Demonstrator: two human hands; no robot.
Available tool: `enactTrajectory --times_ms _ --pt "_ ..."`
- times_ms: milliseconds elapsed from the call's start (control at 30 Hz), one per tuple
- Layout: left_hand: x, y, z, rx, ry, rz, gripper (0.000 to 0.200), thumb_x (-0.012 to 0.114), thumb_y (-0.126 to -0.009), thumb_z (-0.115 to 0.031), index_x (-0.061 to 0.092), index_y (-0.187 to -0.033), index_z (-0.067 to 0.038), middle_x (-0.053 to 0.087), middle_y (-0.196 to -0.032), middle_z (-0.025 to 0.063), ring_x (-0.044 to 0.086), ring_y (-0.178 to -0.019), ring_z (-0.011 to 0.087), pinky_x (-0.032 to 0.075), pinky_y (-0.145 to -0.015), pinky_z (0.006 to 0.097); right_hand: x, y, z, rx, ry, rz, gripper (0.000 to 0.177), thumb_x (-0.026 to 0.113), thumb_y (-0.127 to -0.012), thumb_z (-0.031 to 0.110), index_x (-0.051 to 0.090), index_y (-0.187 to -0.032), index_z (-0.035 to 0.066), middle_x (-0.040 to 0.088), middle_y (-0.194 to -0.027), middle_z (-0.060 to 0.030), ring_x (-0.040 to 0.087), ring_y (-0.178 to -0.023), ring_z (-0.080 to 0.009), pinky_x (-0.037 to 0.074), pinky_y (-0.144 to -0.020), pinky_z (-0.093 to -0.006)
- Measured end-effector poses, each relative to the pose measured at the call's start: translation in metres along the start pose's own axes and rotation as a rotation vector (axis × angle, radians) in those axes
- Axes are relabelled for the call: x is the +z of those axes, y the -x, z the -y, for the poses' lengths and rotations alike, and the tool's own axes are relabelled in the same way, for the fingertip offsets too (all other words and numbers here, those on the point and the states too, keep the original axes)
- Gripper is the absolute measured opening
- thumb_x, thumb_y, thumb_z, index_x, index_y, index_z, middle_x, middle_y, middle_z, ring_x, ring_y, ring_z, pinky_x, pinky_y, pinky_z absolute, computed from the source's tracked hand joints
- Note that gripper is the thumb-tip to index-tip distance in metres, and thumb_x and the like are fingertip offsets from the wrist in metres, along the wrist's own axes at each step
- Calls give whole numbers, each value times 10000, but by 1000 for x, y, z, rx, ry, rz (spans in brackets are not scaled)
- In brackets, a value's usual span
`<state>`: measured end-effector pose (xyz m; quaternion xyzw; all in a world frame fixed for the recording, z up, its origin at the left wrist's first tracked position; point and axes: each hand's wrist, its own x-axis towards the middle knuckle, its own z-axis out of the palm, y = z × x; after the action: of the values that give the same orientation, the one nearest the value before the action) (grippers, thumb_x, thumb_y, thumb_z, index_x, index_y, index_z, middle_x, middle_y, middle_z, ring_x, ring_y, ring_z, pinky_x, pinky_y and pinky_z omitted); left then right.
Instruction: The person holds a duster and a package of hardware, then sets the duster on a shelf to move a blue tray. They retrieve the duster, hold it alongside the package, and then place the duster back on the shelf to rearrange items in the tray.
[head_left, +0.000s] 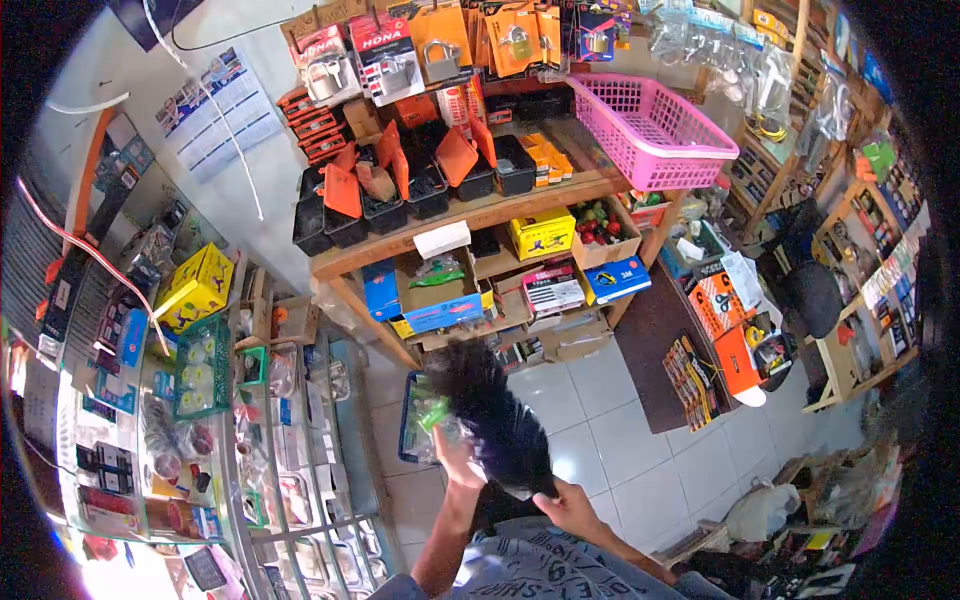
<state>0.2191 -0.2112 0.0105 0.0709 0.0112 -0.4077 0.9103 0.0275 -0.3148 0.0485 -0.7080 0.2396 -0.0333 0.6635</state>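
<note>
A dark, feathery black bundle (495, 425) hangs in front of my body, low in the middle of the view. My left hand (458, 460) is closed on clear plastic packaging (440, 420) with green on it, at the left side of the bundle. Lower right, my right hand (570, 507) has its fingers closed on the bottom edge of the black bundle. Exactly what the bundle is cannot be told.
A wooden shelf (470, 212) with black bins, boxes and a pink basket (650, 130) stands ahead. Glass cases (300, 500) line the left. Orange boxes (735, 350) sit to the right, beside a dark mat (650, 350) on the tiled floor.
</note>
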Motion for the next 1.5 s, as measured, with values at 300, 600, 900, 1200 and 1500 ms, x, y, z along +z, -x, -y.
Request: enactTrajectory --times_ms 300,600,900,1200,1500 --pt "-52 -41 -61 355 -194 -301 591 490 -874 -551 520 -1254 -99 588 -1194 79 559 -1102 290 465 -932 441 2 -29 -11 -24 250 89 292 470 -958 221 491 -774 -5 486 -594 -56 425 -553 -132 380 -528 -320" --pt "2 -66 -65 37 -66 -61 608 426 -868 -520 485 -1291 -88 554 -1245 141 556 -1091 336 422 -972 481 45 -87 30 -60 258 45 261 496 -942 203 487 -769 7 443 -579 -48 409 -559 -118 372 -524 -310" --pt "28 -89 -129 129 -123 266 502 399 -905 -532 564 -1094 -97 606 -966 109 557 -923 264 443 -882 453 47 -58 -13 88 299 181 337 481 -960 329 528 -909 -1 518 -723 -168 522 -676 -257 445 -681 -368" --pt "-19 -100 -114 -74 16 1 669 452 -856 -535 430 -1346 -80 505 -1309 98 508 -1165 296 388 -1004 503 92 -104 63 108 112 20 313 479 -964 298 500 -871 -1 471 -660 -122 411 -648 -195 411 -636 -348" --pt "39 -111 -172 48 -117 154 871 312 -827 -735 425 -1339 -40 497 -1299 170 454 -1209 367 344 -1039 504 83 -72 3 68 391 35 297 481 -952 298 547 -915 11 569 -724 -176 610 -753 -252 446 -661 -402"
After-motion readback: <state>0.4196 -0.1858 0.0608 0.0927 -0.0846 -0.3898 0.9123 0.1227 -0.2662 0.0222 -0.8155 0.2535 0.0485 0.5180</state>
